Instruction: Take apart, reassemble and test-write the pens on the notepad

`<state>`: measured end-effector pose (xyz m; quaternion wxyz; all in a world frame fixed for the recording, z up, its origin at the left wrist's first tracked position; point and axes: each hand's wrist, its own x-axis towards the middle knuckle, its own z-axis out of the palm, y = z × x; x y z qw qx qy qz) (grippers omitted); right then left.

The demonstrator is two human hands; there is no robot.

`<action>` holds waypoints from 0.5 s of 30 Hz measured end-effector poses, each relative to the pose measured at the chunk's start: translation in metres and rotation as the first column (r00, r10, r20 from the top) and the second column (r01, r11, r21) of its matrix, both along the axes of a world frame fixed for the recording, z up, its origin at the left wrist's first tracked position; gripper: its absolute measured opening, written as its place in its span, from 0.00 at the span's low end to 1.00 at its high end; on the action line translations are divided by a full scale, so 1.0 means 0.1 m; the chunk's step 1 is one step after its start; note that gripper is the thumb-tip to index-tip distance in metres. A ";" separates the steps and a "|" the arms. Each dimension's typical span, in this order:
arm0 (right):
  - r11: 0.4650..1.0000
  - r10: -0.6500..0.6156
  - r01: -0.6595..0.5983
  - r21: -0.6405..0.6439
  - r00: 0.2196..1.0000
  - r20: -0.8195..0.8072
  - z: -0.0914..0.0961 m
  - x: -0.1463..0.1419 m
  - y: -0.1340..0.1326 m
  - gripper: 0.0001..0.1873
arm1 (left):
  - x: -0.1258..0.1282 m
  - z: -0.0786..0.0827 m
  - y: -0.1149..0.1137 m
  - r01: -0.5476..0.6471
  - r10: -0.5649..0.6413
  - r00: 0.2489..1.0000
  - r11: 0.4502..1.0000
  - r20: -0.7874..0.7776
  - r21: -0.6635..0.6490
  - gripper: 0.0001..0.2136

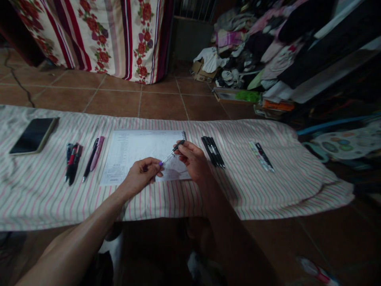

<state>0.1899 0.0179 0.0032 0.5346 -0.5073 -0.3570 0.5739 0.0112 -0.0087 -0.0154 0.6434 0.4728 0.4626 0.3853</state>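
A pen (169, 159) with a clear barrel, a black end and a purple end is held slantwise above a printed sheet of paper (119, 153). My left hand (143, 171) pinches it at the purple end. My right hand (193, 158) has its fingers closed on the black end. Beneath both hands lies the sheet, with a black spiral binding (183, 135) showing at its top right corner. Just right of my right hand is a row of several black pens (213, 152).
Left of the paper lie a black and a pink pen (97, 154), a bunch of several pens (73, 161) and a phone (34, 136). Two more pens (262, 157) lie at the right. A striped cloth (178, 202) covers the table. Clothes (235, 39) are piled beyond.
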 end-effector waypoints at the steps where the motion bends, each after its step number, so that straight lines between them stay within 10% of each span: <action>1: 1.000 0.000 0.000 0.000 1.000 -0.002 0.00 0.00 0.00 0.15 | 0.00 0.00 0.00 -0.001 0.001 1.000 1.000 0.000 0.000 0.14; 15: 0.999 0.037 -0.038 0.008 0.999 0.038 -0.01 0.01 0.00 0.14 | -0.03 0.06 0.01 -0.022 0.021 0.999 0.999 -0.033 -0.023 0.17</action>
